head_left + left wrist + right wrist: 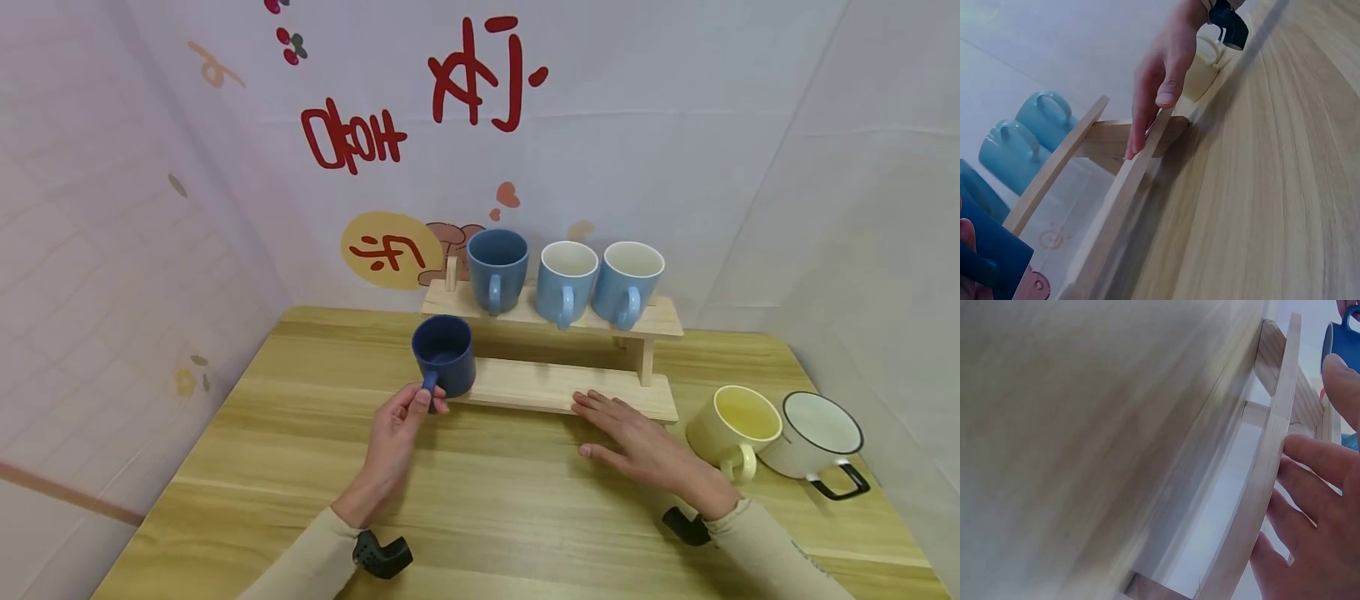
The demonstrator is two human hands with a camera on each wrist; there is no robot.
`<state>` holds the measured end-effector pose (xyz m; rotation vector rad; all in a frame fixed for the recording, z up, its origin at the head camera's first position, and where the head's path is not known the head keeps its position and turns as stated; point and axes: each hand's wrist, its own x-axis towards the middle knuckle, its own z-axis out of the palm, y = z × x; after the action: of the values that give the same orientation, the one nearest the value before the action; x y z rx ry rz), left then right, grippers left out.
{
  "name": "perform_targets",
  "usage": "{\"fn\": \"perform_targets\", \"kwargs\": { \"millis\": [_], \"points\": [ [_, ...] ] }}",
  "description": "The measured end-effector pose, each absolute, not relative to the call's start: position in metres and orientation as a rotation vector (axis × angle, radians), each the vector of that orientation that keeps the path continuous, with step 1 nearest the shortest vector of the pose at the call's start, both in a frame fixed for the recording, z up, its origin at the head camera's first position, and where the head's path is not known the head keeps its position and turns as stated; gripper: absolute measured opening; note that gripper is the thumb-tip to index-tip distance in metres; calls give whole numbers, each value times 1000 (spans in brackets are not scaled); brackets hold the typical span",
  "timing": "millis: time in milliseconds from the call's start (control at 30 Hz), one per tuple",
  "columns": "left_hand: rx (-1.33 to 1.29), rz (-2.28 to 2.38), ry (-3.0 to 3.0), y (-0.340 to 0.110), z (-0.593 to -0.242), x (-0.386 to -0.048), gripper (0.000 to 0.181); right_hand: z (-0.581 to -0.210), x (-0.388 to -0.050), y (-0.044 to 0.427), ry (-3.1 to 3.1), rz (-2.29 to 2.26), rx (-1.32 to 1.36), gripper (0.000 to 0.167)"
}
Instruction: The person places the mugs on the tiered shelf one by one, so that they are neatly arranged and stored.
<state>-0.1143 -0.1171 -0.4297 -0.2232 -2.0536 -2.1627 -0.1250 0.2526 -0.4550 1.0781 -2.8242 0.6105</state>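
Note:
A dark blue mug is at the left end of the wooden rack's lower shelf; whether it touches the shelf I cannot tell. My left hand pinches its handle between thumb and fingers. In the left wrist view only part of this mug shows at the lower left. My right hand lies with straight fingers on the front edge of the lower shelf, near its right end. The right wrist view shows those fingers spread against the board.
On the upper shelf stand a medium blue mug and two light blue mugs with white insides. A yellow mug and a white mug with a black rim and handle stand on the table at the right.

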Motion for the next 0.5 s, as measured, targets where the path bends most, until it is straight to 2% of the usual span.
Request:
{"fn": "perform_targets", "kwargs": {
  "millis": [500],
  "points": [
    [-279, -2180, -2126, -86, -449, -123, 27, -456, -125, 253, -2834, 606, 1070, 66]
  ]
}}
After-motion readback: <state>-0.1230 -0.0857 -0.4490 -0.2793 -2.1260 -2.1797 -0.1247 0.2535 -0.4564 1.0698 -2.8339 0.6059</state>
